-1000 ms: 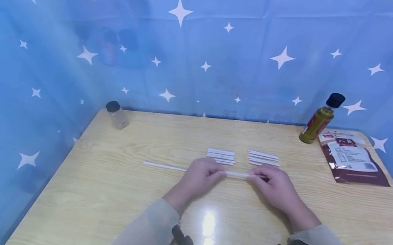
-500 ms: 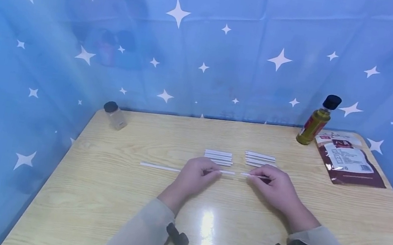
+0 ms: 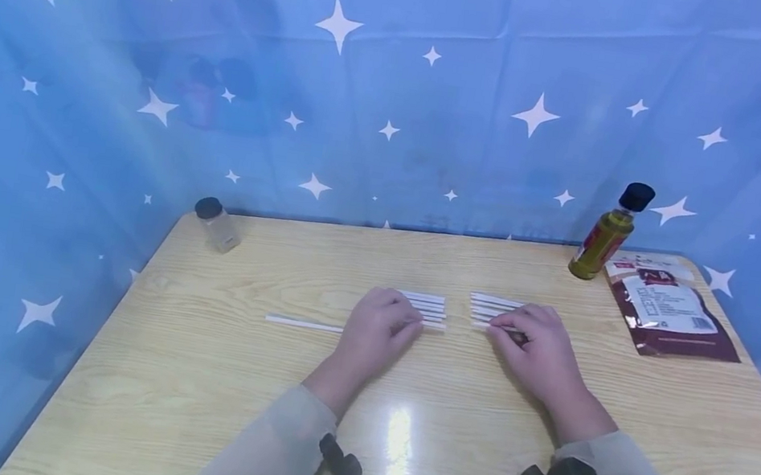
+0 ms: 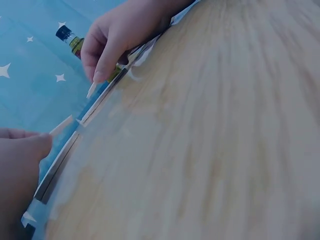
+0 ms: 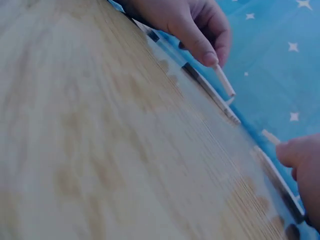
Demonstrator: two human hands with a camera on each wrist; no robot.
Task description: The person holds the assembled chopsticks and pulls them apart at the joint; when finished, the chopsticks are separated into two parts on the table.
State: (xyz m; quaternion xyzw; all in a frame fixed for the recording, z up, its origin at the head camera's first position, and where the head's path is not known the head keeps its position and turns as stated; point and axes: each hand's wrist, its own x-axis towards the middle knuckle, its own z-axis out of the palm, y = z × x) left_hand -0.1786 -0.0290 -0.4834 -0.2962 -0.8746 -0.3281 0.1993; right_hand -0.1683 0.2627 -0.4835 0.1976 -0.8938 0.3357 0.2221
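Note:
My left hand (image 3: 375,330) pinches a short white stick (image 3: 435,326) between thumb and fingers, its free end pointing right. Opposite it, my right hand (image 3: 540,349) pinches another short white stick (image 3: 481,324), pointing left, with a gap between the two ends. Both lie at the near side of two groups of short white sticks, a left group (image 3: 425,298) and a right group (image 3: 494,301), each partly hidden by a hand. A longer white stick (image 3: 303,323) lies on the table, its right end behind my left hand. In the left wrist view, the left-held stick (image 4: 61,125) shows clearly.
A clear jar with a black lid (image 3: 217,224) stands at the table's back left corner. At the back right are a bottle of yellow-green liquid (image 3: 602,240) and a brown and white pouch (image 3: 670,307). A blue star-patterned cloth (image 3: 372,90) hangs behind the wooden table (image 3: 220,393).
One white stick spanning both hands has come apart into two pieces, one in each hand. Both hands have then moved slightly away from me, up to the two groups of sticks.

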